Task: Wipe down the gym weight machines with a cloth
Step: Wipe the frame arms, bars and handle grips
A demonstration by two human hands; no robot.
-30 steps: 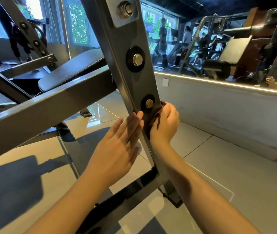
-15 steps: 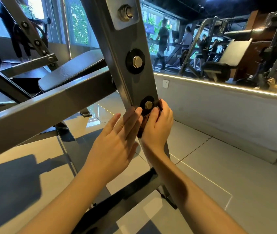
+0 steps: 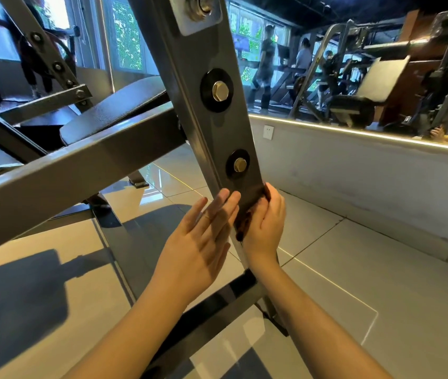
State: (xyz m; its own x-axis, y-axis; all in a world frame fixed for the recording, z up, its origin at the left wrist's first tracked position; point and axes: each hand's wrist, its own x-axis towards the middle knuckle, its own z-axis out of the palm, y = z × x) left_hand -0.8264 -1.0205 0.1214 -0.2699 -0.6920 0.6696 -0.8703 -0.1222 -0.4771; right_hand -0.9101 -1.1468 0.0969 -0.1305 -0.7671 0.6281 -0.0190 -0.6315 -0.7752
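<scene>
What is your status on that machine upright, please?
Left hand rests flat on steel upright. Right hand grips dark cloth below lower bolt. Nothing in the way.

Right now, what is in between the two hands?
The slanted grey beam stands between them, with the dark cloth held against it by the right hand. The left hand touches the beam's other edge. The head view shows this.

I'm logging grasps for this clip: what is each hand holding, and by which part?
The right hand grips a bunched dark cloth, pressed on the upright beam; which part is hidden. The left hand holds nothing; it lies flat against the beam's edge.
</scene>
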